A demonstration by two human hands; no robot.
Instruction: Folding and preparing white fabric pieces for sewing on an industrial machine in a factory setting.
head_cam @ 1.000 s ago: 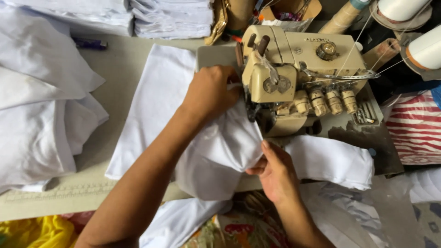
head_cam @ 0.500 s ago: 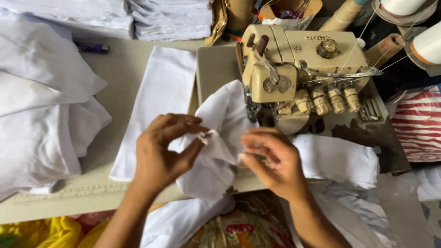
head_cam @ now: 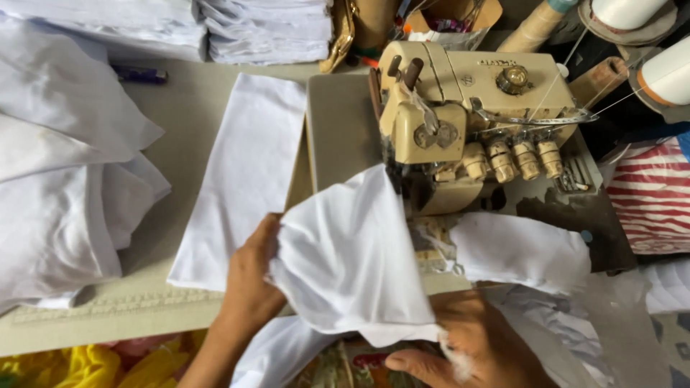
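Note:
A white fabric piece is lifted in front of a beige overlock sewing machine. My left hand grips its left edge, fingers tucked behind the cloth. My right hand holds the lower right corner near the table's front edge. The top of the fabric reaches toward the machine's presser foot area. A flat white fabric panel lies on the table to the left of the machine.
Loose white garments are piled at the left. Folded white stacks sit at the back. Thread cones stand at the right, above a red striped cloth. More white fabric lies right of the needle.
Both hands drew back from the machine toward me. The white piece, earlier bunched at the needle, is now lifted and spread between my hands.

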